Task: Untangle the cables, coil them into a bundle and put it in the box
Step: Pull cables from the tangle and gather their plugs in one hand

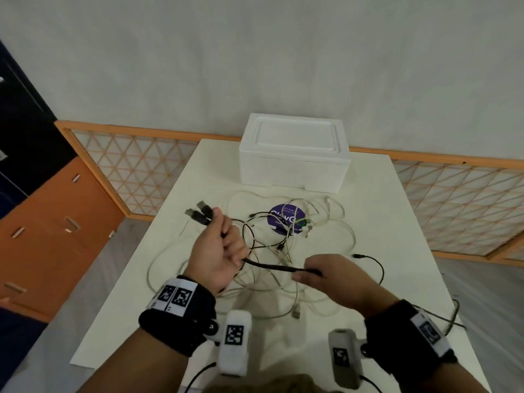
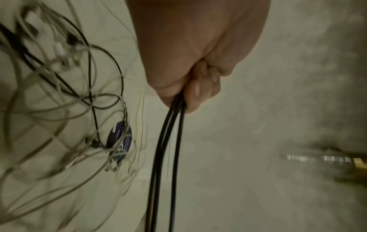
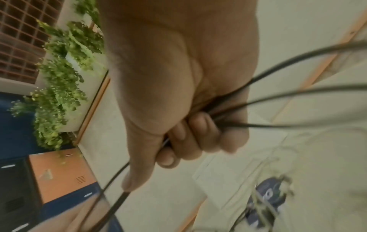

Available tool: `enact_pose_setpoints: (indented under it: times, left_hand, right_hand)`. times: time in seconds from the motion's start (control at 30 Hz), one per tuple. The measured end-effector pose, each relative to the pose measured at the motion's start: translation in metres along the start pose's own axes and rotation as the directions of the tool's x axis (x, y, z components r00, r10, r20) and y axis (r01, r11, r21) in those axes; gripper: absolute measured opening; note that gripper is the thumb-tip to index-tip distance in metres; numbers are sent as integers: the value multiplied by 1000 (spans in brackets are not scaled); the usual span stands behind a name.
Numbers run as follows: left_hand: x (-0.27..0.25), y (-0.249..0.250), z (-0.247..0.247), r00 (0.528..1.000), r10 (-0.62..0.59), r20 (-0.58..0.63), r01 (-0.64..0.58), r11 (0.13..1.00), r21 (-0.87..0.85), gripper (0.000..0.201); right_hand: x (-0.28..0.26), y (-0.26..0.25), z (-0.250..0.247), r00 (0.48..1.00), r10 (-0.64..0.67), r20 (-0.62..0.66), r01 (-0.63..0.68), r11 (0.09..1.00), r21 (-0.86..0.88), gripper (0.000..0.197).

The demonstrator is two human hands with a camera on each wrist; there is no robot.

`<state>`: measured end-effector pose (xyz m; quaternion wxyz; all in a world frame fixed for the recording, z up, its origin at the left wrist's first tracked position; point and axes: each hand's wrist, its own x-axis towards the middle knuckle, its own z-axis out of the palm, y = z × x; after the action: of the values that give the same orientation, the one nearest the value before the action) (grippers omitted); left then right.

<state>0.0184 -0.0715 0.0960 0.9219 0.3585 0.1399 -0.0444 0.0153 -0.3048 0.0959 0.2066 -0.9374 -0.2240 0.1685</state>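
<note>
My left hand is raised over the white table and grips a bunch of black cables, whose plugs stick out above my fist. The black strands run taut to my right hand, which is curled round them lower down. In the left wrist view my fingers clamp the black cables. In the right wrist view my right hand holds several black strands that fan out. A tangle of white and thin black cables lies under both hands. The white foam box stands behind, lid on.
A round purple sticker lies under the tangle. One thin dark cable hangs over the table's right edge. An orange lattice screen stands behind the table and an orange cabinet to the left.
</note>
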Motion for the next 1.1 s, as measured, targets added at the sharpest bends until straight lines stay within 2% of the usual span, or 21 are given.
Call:
enact_pose_setpoints:
  times: [0.1, 0.2, 0.23, 0.3, 0.33, 0.37, 0.43, 0.47, 0.5, 0.53, 0.57, 0.63, 0.7, 0.83, 1.03, 1.1]
  left_hand:
    - [-8, 23, -35, 999, 45, -20, -47, 991, -125, 34]
    - [-22, 40, -67, 994, 109, -13, -109, 975, -196, 20]
    - [-25, 42, -81, 993, 116, -1, -113, 972, -207, 19]
    - [-28, 41, -101, 996, 65, 55, -48, 962, -270, 14]
    - [-30, 37, -106, 997, 24, 74, -1, 956, -293, 12]
    - [-32, 31, -108, 999, -4, 42, 16, 961, -276, 15]
    - [-38, 13, -109, 994, -42, -98, 26, 986, -165, 28]
    - [-41, 5, -108, 987, -57, -153, 41, 993, -107, 24]
    - [-45, -4, -108, 980, -59, -190, 49, 997, -59, 12]
    - [-48, -10, -108, 972, -73, -223, 69, 997, -26, 13]
    - [-50, -15, -112, 963, -103, -248, 106, 994, 1, 22]
    - [-54, -20, -114, 951, -148, -271, 165, 985, 41, 27]
    - [-53, -19, -113, 956, -155, -251, 170, 985, 40, 25]
    - [-41, -11, -110, 960, -127, -248, 137, 990, 23, 19]
    - [-29, 6, -105, 949, -175, -262, 190, 981, 32, 20]
    - [-25, 9, -99, 952, -182, -247, 202, 978, 59, 20]
  right_hand:
    - [-19, 37, -15, 981, 113, -159, -131, 986, -107, 59]
    - [-48, 65, -28, 938, 194, -287, -244, 958, -148, 60]
    - [-58, 70, -30, 926, 197, -323, -252, 958, -139, 61]
    - [-73, 74, -27, 898, 248, -363, -261, 965, 14, 65]
    - [-77, 76, -21, 889, 313, -335, -300, 950, 93, 66]
    - [-79, 80, -13, 882, 379, -279, -364, 926, 105, 65]
    - [-78, 96, 10, 874, 464, -147, -469, 883, -2, 58]
    - [-76, 105, 23, 875, 475, -90, -482, 872, -82, 53]
    - [-75, 111, 35, 881, 470, -55, -472, 866, -165, 47]
    - [-72, 115, 46, 889, 456, -36, -452, 864, -223, 40]
    - [-69, 115, 55, 909, 414, -38, -412, 883, -227, 30]
    - [-54, 102, 70, 961, 274, -48, -278, 948, -158, 11]
    - [-32, 82, 86, 992, 126, 3, -124, 984, -130, 20]
    - [12, 59, 113, 989, -21, 145, 46, 983, -175, 36]
    - [33, 46, 112, 983, -41, 180, 96, 945, -312, 26]
    - [37, 40, 105, 983, -38, 178, 96, 939, -330, 17]
